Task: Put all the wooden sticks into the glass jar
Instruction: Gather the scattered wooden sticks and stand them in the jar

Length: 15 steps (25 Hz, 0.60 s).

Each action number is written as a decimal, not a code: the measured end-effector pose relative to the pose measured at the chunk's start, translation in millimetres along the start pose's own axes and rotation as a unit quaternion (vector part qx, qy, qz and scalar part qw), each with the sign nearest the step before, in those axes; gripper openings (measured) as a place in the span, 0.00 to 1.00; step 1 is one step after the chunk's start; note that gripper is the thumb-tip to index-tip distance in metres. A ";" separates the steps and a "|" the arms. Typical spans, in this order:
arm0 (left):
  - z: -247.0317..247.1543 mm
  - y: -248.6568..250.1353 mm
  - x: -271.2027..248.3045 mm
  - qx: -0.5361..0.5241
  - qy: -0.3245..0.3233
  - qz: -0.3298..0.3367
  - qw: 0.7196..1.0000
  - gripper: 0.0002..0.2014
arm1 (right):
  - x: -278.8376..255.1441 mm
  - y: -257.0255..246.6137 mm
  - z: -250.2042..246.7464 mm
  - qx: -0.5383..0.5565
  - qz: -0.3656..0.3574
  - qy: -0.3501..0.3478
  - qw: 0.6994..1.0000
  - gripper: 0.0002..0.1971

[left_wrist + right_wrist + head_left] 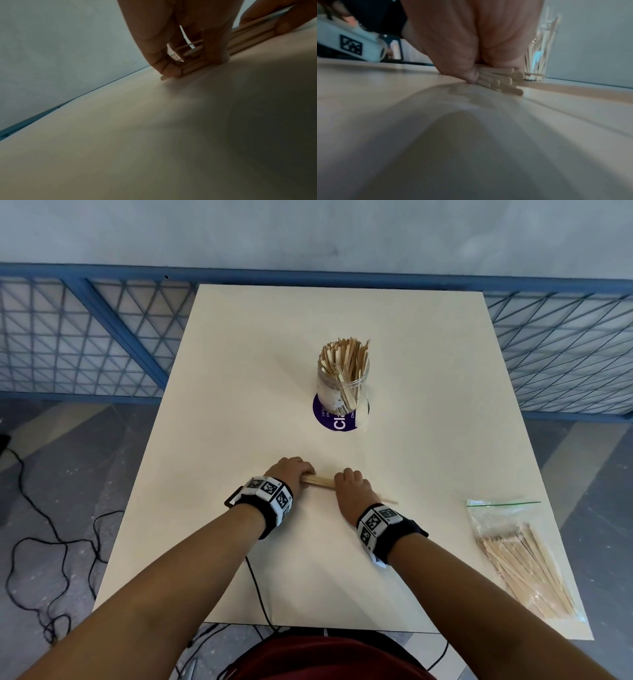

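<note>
A small bundle of wooden sticks [320, 482] lies flat on the cream table [239, 371], crosswise in front of me. My left hand [294, 470] grips its left end, fingers curled over it; the stick ends [192, 68] show under those fingers. My right hand [350, 484] grips the right part, and the rounded stick tips [503, 81] fan out past the thumb. One thin stick end [388, 501] pokes out to the right of that hand. The glass jar [343, 392], packed with upright sticks, stands on a purple round label farther back at the table's middle.
A clear zip bag [524, 559] with several more wooden sticks lies at the table's right front edge. A blue mesh fence [85, 337] runs behind the table. Black cables [51, 542] trail on the floor to the left.
</note>
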<state>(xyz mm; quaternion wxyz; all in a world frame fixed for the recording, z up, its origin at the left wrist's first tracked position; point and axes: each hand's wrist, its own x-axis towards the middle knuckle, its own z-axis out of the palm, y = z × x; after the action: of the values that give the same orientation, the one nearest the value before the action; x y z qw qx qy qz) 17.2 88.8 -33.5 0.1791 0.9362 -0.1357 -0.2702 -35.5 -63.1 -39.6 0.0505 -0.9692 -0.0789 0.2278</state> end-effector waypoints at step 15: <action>-5.5 -6.0 -7.6 -0.208 0.076 -0.082 0.972 0.14 | 9.7 -1.7 2.9 0.005 0.040 0.012 0.999 0.08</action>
<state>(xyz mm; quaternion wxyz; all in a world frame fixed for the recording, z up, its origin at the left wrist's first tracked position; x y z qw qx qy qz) 15.0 98.3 -28.1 0.3573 0.9041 0.0145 -0.2340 -28.5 -59.5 -46.2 0.0468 -0.9739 -0.0386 0.2186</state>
